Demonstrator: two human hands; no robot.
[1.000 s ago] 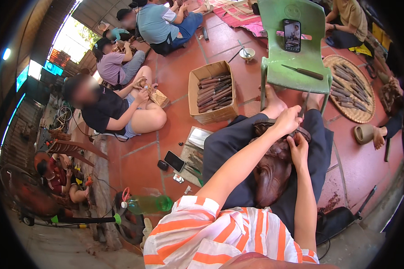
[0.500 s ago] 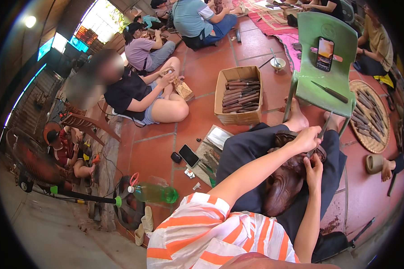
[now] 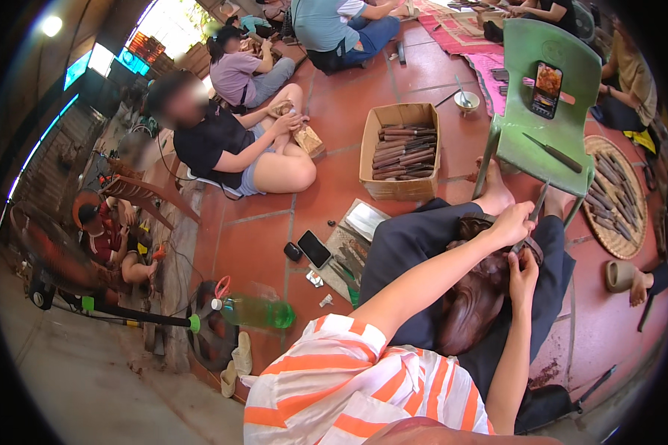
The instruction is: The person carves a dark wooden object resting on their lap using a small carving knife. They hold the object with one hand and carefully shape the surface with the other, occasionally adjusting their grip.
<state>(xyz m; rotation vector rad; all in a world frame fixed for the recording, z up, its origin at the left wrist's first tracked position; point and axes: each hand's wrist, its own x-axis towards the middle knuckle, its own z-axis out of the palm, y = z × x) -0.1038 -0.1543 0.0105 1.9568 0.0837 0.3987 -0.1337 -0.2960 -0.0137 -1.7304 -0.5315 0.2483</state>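
Note:
A dark brown carved wooden figure (image 3: 471, 308) lies in my lap, partly covered by my forearm and hands. My left hand (image 3: 511, 225) is closed around a thin metal carving tool (image 3: 542, 196), whose narrow upper end sticks out above the fist toward the green chair. Below it, my right hand (image 3: 523, 273) pinches close to the tool's lower end, at the carving's upper part. Fingers hide where the tool meets the wood.
The green chair (image 3: 545, 144) ahead bears a phone (image 3: 547, 89) and a knife (image 3: 553, 153). A cardboard box (image 3: 399, 190) holds several wooden-handled tools; more lie in a round woven tray (image 3: 631, 241). Left are another phone (image 3: 314, 249) and a green bottle (image 3: 260, 312). Other people sit nearby.
The view has shifted slightly, and the picture on the chair phone's screen differs. Both my hands keep their grip on the tool at the carving. The nearby seated person's head has lifted.

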